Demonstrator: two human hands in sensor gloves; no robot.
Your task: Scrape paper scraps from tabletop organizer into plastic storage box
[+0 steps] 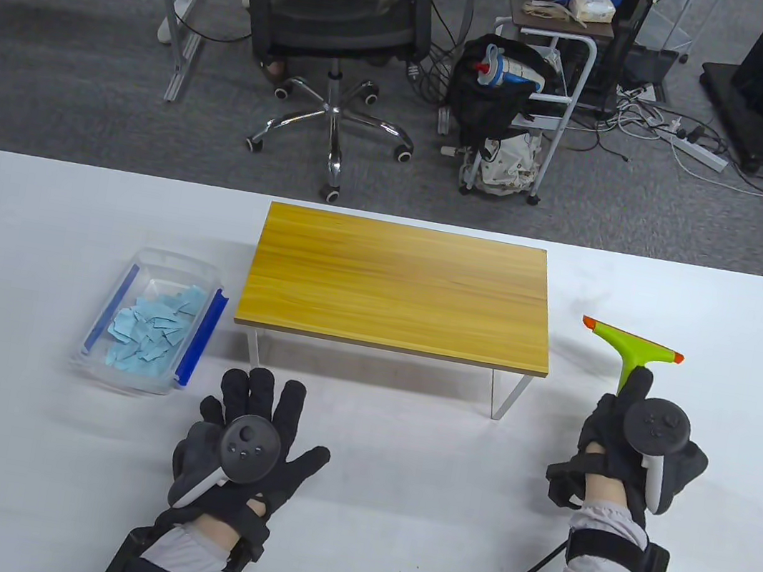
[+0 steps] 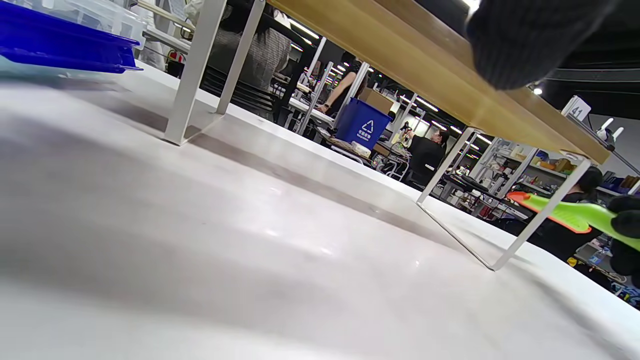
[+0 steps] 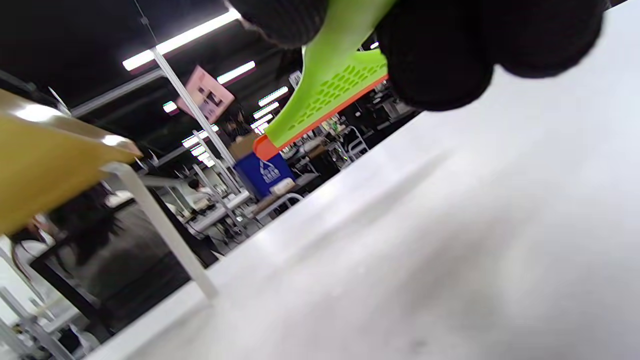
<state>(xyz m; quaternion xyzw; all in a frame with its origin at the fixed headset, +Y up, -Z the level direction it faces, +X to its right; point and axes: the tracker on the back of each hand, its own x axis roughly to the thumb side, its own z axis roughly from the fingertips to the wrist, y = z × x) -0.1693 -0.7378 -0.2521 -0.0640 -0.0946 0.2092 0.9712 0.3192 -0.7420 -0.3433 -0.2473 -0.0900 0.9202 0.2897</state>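
Observation:
The wooden tabletop organizer (image 1: 399, 287) stands on white legs in the middle of the table, its top bare. Left of it the clear plastic storage box (image 1: 103, 318) with blue clips holds several blue paper scraps (image 1: 150, 329). My right hand (image 1: 625, 440) grips the handle of a green scraper (image 1: 633, 344) with an orange blade edge, right of the organizer; the scraper also shows in the right wrist view (image 3: 330, 85) and the left wrist view (image 2: 575, 212). My left hand (image 1: 250, 432) lies flat on the table with fingers spread, in front of the organizer, holding nothing.
The white table (image 1: 35, 463) stretches to both sides. Beyond its far edge stand an office chair (image 1: 336, 25) and a metal cart (image 1: 526, 106). The organizer's underside and legs (image 2: 195, 75) show in the left wrist view, with the box's blue clip (image 2: 65, 45) at top left.

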